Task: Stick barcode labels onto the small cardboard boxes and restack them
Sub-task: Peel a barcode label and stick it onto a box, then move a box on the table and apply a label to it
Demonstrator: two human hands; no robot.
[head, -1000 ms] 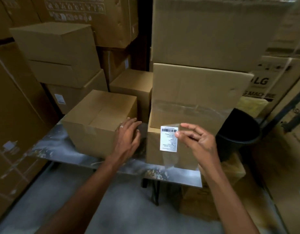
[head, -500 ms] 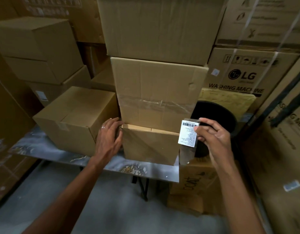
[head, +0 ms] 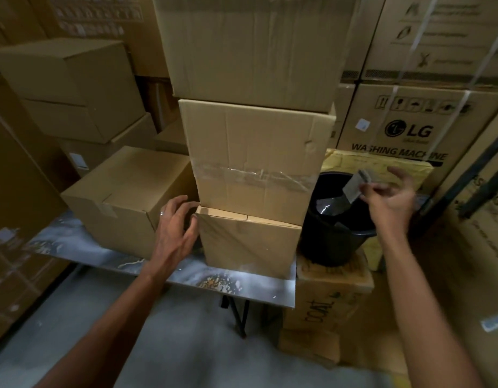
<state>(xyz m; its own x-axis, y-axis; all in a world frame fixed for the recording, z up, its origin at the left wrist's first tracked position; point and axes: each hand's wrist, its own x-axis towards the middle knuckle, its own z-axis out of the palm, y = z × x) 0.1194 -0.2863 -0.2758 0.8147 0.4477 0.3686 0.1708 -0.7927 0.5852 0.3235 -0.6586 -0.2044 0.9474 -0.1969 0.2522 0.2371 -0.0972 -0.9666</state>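
The right hand [head: 389, 198] pinches a small white barcode label [head: 352, 187] with its clear backing film between thumb and fingertips; motion blur hides the exact grip. A second ago the label was in front of the small brown cardboard box [head: 249, 245]; it now hangs over the black plastic bucket [head: 337, 239], right of that box. Judgement: the backing is being discarded, and sticking follows. The left hand [head: 175, 231], fingers spread, rests against the box's left side.
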